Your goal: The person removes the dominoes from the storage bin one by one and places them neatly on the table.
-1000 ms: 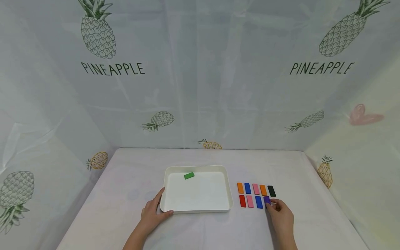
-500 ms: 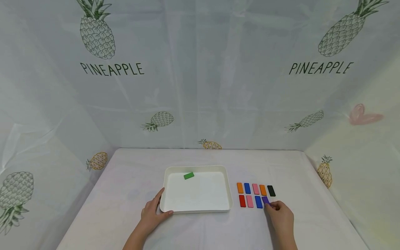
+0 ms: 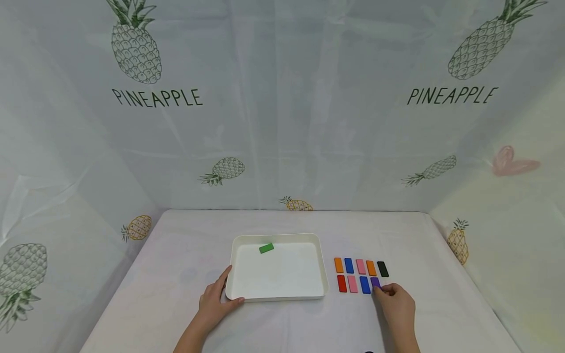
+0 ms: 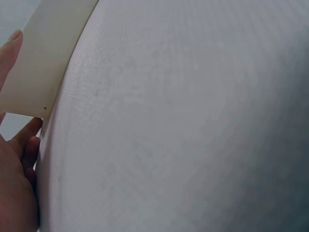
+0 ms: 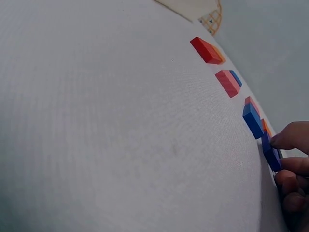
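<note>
A shallow white tray [image 3: 282, 298] lies on the table. My left hand [image 3: 214, 300] holds its near left corner, thumb along the front wall and fingers along the left side. One small green block [image 3: 267, 248] lies inside, near the back wall. To the right, my right hand [image 3: 395, 301] pinches a purple block [image 3: 375, 282] between thumb and fingers at the right end of the near row. Beside it in that row are a blue block [image 3: 365, 285], a pink block [image 3: 352, 284] and a red block [image 3: 342, 283]. The right wrist view shows the purple block [image 5: 270, 152] under the fingertips.
Behind the near row runs a second row: an orange block [image 3: 338, 265], a blue block [image 3: 349, 265], a pink block [image 3: 361, 266], another orange block [image 3: 371, 268] and a black block [image 3: 382, 269]. Pineapple-printed sheeting [image 3: 300, 122] encloses the table [image 3: 194, 230] behind and at the sides.
The purple block was pulled slightly toward me and tilted, then turned straighter in line with the row, still in the right hand's fingers. The left hand and tray have stayed in place.
</note>
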### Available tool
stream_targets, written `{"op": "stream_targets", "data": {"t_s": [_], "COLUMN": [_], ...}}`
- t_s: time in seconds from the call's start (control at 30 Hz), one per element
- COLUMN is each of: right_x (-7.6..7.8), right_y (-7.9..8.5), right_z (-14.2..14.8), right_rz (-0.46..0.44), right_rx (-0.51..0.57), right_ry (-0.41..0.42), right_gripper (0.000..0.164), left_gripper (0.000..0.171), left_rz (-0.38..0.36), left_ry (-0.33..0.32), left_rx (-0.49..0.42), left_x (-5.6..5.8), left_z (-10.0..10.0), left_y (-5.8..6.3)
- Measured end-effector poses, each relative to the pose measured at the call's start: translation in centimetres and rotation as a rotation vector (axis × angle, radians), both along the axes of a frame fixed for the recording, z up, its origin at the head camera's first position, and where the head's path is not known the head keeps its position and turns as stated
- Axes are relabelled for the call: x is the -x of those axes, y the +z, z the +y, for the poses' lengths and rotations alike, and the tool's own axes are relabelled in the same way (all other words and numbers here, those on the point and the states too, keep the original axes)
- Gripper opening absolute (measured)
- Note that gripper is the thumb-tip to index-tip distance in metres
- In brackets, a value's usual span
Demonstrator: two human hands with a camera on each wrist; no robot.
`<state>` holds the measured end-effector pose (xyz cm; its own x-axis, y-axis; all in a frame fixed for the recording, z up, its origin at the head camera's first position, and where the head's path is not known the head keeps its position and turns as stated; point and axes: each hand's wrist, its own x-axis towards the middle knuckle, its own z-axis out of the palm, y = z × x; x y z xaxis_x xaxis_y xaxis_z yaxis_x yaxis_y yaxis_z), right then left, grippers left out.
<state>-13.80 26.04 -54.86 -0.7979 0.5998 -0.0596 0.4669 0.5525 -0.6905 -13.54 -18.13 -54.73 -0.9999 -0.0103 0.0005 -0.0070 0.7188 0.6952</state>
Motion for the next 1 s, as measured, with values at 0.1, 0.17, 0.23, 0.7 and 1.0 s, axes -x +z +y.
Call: {"op": "stream_targets", "data": {"t_s": [0.1,0.17,0.23,0.7,1.0], "right_x": [0.0,0.1,0.0,-0.4,0.9], "right_y": [0.0,0.0,0.0,2.3,3.0], "right_z": [-0.1,-0.1,-0.2,-4.6,-9.9], "right_rz": [0.005,0.005,0.006,0.287,0.362], "right_rx": [0.003,0.015,0.030,0.108,0.376], "right_ry": [0.002,0.001,0.000,0.138,0.236], "right_gripper": [0.022,0.025,0.030,0.036,0.042], "left_gripper": [0.093,0.093,0.093,0.093,0.094], "left_rz": [0.003,0.003,0.003,-0.003,-0.016], "left_ry": [0.002,0.002,0.002,0.009,0.004], "left_rx": [0.000,0.001,0.006,0.000,-0.021], "left_x": [0.0,0.0,-0.1,-0.2,-0.1], "left_z": [0.0,0.0,-0.1,-0.3,-0.3], "left_y": [0.1,0.1,0.1,0.0,-0.1]}}
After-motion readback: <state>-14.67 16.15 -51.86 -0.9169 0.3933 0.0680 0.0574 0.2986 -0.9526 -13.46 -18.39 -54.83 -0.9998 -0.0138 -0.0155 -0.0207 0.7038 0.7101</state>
